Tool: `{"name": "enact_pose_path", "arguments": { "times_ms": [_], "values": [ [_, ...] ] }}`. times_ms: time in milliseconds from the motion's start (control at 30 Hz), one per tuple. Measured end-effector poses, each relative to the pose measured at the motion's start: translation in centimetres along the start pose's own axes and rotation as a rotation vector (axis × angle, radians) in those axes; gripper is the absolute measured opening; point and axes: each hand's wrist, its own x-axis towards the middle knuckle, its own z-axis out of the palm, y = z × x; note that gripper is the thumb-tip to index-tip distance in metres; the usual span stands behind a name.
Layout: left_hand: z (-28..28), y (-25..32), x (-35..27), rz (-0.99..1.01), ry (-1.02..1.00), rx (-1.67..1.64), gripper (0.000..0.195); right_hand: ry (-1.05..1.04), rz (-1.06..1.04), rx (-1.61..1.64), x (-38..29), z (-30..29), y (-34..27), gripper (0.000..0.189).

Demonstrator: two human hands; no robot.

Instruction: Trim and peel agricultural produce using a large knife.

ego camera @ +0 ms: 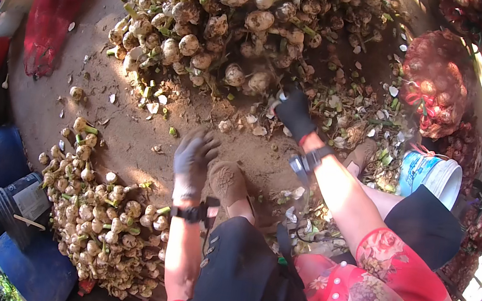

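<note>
My left hand (195,155), in a grey glove, hovers over the dirt floor in front of my left shoe (228,181). It is blurred, its fingers look spread, and nothing shows in it. At the front edge of a big heap of garlic bulbs (189,44) is my right hand (295,112), in a black glove. Its fingers are curled near something small and pale, too unclear to name; I cannot tell whether it is held. Many bulbs in the heap are soil-stained and keep stubs of stem. To my left lies a second pile of garlic bulbs (97,222), most with short stems.
Cut stems and papery skins (356,116) litter the floor at right. A white-and-blue bucket (431,175) lies tipped near a full red mesh sack (435,81). A flat red mesh bag (58,4) is at upper left. Blue plastic containers (32,271) line the left side.
</note>
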Motion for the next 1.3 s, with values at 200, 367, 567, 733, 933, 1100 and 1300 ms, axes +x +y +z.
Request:
{"name": "enact_pose_path", "arguments": {
  "times_ms": [200,367,567,733,933,1100,1300],
  "values": [
    [4.1,-1.5,1.6,-0.030,-0.317,-0.016,0.041,-0.362,0.048,0.390,-9.3,-1.5,-2.9,0.021],
    [6.9,-1.5,-0.8,0.092,-0.339,-0.086,0.052,-0.339,-0.011,0.373,-9.9,-3.6,-2.6,0.016],
    [3.9,-1.4,-0.4,0.057,-0.461,0.166,0.062,-0.236,-0.622,-0.343,-10.5,-5.8,-6.6,0.027],
    [5.8,-1.9,-1.9,0.195,-0.313,0.414,0.058,-0.420,-0.496,-0.508,-10.5,-6.4,-7.9,0.037],
    [4.1,-3.1,-1.3,0.302,-0.274,0.383,0.059,-0.432,-0.469,-0.457,-11.7,-6.1,-8.3,0.039],
    [5.0,-3.7,-1.0,0.170,-0.286,0.508,0.046,-0.328,-0.413,-0.484,-10.3,-5.8,-5.2,0.040],
    [6.3,-2.3,-2.3,0.093,-0.288,0.174,0.060,-0.129,-0.535,-0.361,-9.6,-4.2,-2.1,0.035]
  ]
}}
